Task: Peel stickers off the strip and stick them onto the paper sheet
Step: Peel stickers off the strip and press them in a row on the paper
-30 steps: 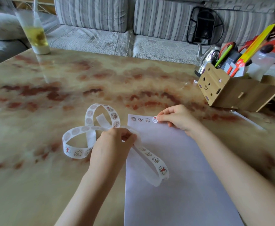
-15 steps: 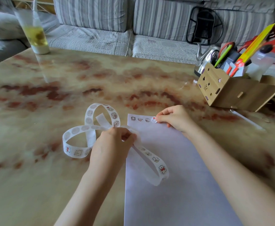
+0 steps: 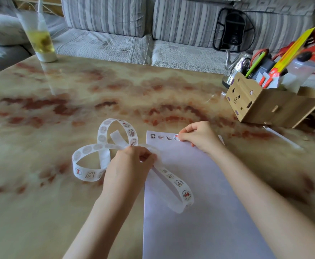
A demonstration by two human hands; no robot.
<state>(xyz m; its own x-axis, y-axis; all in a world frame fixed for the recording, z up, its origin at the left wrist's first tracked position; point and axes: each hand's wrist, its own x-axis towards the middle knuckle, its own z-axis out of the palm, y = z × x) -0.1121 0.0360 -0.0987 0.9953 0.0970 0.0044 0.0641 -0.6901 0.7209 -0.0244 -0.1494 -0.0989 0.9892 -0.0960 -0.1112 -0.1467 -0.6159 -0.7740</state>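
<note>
A white paper sheet (image 3: 199,212) lies on the marble table, with three small stickers (image 3: 160,137) in a row along its top edge. My right hand (image 3: 199,136) pinches a fourth sticker (image 3: 176,137) at the end of that row, against the paper. A long curled sticker strip (image 3: 104,144) loops over the table and across the sheet's left side. My left hand (image 3: 128,165) grips the strip near its middle, above the sheet's left edge.
A wooden organiser (image 3: 270,103) with pens and scissors stands at the right, a metal kettle (image 3: 235,66) behind it. A glass of yellow drink (image 3: 39,40) stands at the far left corner. A striped sofa (image 3: 153,25) runs behind the table.
My right hand has shifted slightly left and down with the sticker at the row's end. My left hand and the strip have barely moved.
</note>
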